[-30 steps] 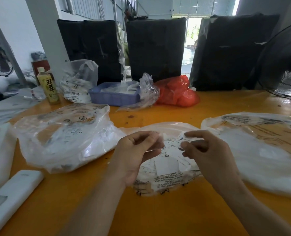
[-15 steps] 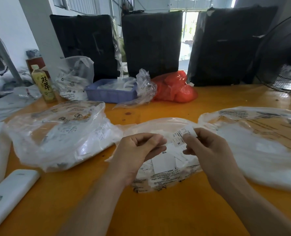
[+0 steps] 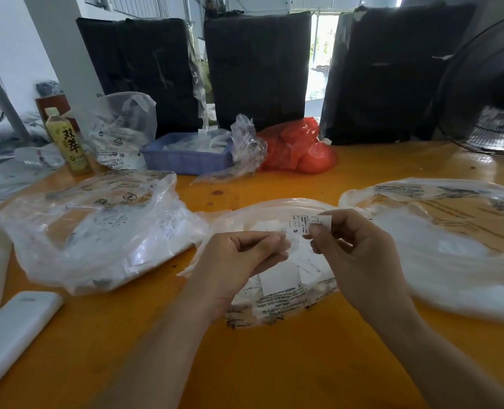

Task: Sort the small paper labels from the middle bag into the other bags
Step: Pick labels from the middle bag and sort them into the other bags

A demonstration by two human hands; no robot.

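Note:
A clear middle bag [image 3: 277, 293] holding white paper labels lies on the orange table in front of me. Above it my right hand [image 3: 360, 255] pinches a small white label [image 3: 299, 227] printed with an "S" at its right end. My left hand [image 3: 239, 261] is curled beside it, thumb against fingertips at the label's lower left edge; what it grips is hard to tell. A clear bag with labels [image 3: 97, 231] lies to the left, another clear bag [image 3: 451, 240] to the right.
At the back stand a blue tray [image 3: 186, 159], a red bag [image 3: 298, 149], a crumpled clear bag [image 3: 121, 128], a tea bottle [image 3: 68, 143] and three black wrapped bundles [image 3: 256, 69]. A fan [image 3: 492, 93] is at far right, a white flat object [image 3: 12, 329] at lower left.
My right hand has lifted the label up into view and both hands have drawn closer together over the middle bag; the printed "S" side now faces me.

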